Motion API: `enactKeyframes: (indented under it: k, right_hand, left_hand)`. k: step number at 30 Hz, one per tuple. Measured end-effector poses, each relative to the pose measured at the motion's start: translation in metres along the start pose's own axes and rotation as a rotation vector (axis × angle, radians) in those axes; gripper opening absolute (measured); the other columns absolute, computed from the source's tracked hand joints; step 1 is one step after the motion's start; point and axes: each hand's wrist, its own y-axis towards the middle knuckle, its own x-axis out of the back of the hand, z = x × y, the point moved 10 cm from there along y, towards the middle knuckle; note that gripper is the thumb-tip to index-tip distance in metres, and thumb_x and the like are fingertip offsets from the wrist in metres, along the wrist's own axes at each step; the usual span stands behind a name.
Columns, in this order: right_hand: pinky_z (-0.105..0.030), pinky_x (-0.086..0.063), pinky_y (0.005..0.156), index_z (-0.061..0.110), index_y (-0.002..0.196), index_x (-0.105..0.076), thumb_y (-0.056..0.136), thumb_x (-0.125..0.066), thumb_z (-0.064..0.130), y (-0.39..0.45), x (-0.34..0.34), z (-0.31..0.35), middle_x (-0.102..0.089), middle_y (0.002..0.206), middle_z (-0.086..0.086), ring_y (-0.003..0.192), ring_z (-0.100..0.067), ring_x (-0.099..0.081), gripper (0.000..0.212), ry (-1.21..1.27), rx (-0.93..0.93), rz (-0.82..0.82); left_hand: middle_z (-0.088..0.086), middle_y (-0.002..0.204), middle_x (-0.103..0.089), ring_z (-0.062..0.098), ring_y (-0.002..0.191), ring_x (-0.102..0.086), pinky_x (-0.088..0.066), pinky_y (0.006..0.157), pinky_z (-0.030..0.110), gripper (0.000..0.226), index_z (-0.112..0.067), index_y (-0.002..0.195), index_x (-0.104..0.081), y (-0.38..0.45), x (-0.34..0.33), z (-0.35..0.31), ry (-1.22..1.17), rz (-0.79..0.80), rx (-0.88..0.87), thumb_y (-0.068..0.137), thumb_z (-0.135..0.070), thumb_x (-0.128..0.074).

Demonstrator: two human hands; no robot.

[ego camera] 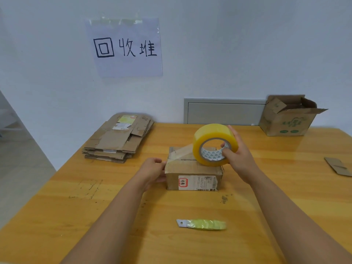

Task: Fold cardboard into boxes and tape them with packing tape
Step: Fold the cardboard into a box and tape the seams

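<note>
Two hands busy on one small cardboard box [193,176], which sits mid-table on the wooden table [95,216]. The right hand [239,155] grasps the tape roll [214,144], thumb hooked through the core, fingers wrapped over the outer rim, roll held just above the box's top right side. A clear tape strip [182,150] runs from the roll down-left to the box's left top edge. The left hand [152,171] is against the box's left face, apparently pressing the tape end down; fingertips hidden, so whether it pinches or presses flat, can't tell.

Step looks like sealing the top seam. To do it well: keep the left hand anchoring the tape end, keep the strip taut, track it along the flap seam, lay it low to avoid wrinkles, carry it over the right edge before cutting. The utility knife [202,224] lies near the person, in reach. A flat cardboard stack [118,140] waits at far left; an open box [289,117] stands at far right.
</note>
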Motion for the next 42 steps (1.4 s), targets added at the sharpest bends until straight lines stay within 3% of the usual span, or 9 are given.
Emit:
enactKeyframes:
  k: [5, 8, 15, 19, 21, 28, 34, 38, 42]
  right_hand:
    - [-0.03, -0.052, 0.085, 0.036, 0.152, -0.03, 0.09, -0.059, -0.001, -0.001, -0.002, -0.007, -0.062, 0.112, 0.003, 0.102, -0.012, -0.061, 0.078, 0.017, 0.01, 0.01]
    - [-0.027, -0.053, 0.081, 0.029, 0.139, -0.046, 0.088, -0.067, 0.002, -0.007, -0.003, -0.016, -0.064, 0.11, 0.004, 0.102, -0.016, -0.063, 0.061, 0.059, 0.006, -0.01]
    - [-0.027, -0.055, 0.084, 0.027, 0.14, -0.043, 0.084, -0.079, 0.022, -0.012, -0.025, -0.023, -0.063, 0.114, 0.008, 0.104, -0.009, -0.063, 0.067, 0.119, -0.015, -0.037]
    - [-0.012, -0.049, 0.085, 0.045, 0.152, -0.013, 0.085, -0.074, 0.03, -0.02, -0.028, -0.017, -0.053, 0.12, 0.034, 0.109, 0.014, -0.055, 0.092, 0.089, 0.046, -0.088]
    - [-0.011, -0.048, 0.089, 0.054, 0.147, -0.011, 0.086, -0.07, 0.035, -0.024, -0.029, -0.013, -0.05, 0.12, 0.044, 0.113, 0.013, -0.054, 0.087, 0.062, 0.09, -0.102]
    - [-0.035, -0.051, 0.102, 0.072, 0.135, -0.018, 0.084, -0.063, 0.045, -0.018, -0.023, -0.003, -0.043, 0.148, 0.005, 0.127, -0.007, -0.051, 0.073, 0.07, 0.155, -0.056]
    - [-0.053, -0.045, 0.106, 0.069, 0.141, -0.02, 0.086, -0.061, 0.05, -0.01, -0.016, -0.01, -0.04, 0.145, 0.0, 0.132, -0.02, -0.046, 0.071, 0.06, 0.137, -0.002]
    - [-0.055, -0.044, 0.106, 0.068, 0.142, -0.021, 0.088, -0.064, 0.045, -0.012, -0.017, -0.013, -0.04, 0.147, 0.002, 0.136, -0.021, -0.044, 0.073, 0.091, 0.132, -0.03]
    - [-0.03, -0.052, 0.098, 0.067, 0.141, -0.017, 0.093, -0.068, 0.025, -0.012, -0.019, -0.012, -0.045, 0.142, 0.008, 0.122, -0.005, -0.053, 0.082, 0.032, 0.163, -0.047]
  left_hand:
    - [0.001, 0.118, -0.064, 0.02, 0.108, -0.061, -0.052, 0.096, 0.043, 0.024, -0.023, 0.123, -0.062, -0.017, 0.01, -0.019, 0.24, -0.232, -0.249, 0.102, -0.019, -0.051]
    - [-0.004, 0.106, -0.069, 0.014, 0.102, -0.063, -0.053, 0.092, 0.041, 0.025, -0.033, 0.102, -0.067, -0.038, -0.009, -0.016, 0.05, -0.138, -0.312, 0.105, -0.035, -0.042]
    - [-0.033, 0.106, -0.048, -0.018, 0.084, -0.051, -0.045, 0.072, 0.007, 0.058, -0.026, 0.154, -0.03, -0.037, -0.015, -0.023, 0.226, -0.089, -0.413, 0.101, -0.025, -0.055]
    - [-0.012, 0.159, -0.026, 0.004, 0.144, -0.027, -0.027, 0.112, 0.02, 0.063, -0.024, 0.157, -0.02, -0.041, -0.019, -0.042, 0.55, -0.127, -0.594, 0.102, -0.029, -0.051]
    - [-0.006, 0.161, -0.026, 0.01, 0.144, -0.028, -0.034, 0.111, 0.03, 0.062, -0.023, 0.158, -0.017, -0.042, -0.025, -0.044, 0.636, -0.13, -0.651, 0.103, -0.027, -0.046]
    - [-0.001, 0.141, -0.05, 0.01, 0.117, -0.048, -0.046, 0.091, 0.031, 0.056, -0.02, 0.155, -0.025, -0.045, -0.028, -0.047, 0.73, -0.218, -0.719, 0.102, -0.025, -0.043]
    - [0.002, 0.149, -0.044, 0.016, 0.132, -0.044, -0.042, 0.104, 0.039, 0.054, -0.02, 0.155, -0.023, -0.041, -0.031, -0.042, 0.785, -0.174, -0.694, 0.104, -0.028, -0.037]
    - [-0.001, 0.16, -0.031, 0.013, 0.145, -0.029, -0.02, 0.12, 0.034, 0.055, -0.021, 0.154, -0.03, -0.037, -0.036, -0.046, 1.008, -0.2, -0.717, 0.102, -0.036, -0.021]
    - [0.0, 0.166, -0.014, 0.009, 0.152, -0.006, 0.011, 0.116, 0.02, 0.084, -0.016, 0.157, -0.022, -0.037, -0.048, -0.048, 1.199, -0.175, -0.76, 0.088, -0.053, 0.008]
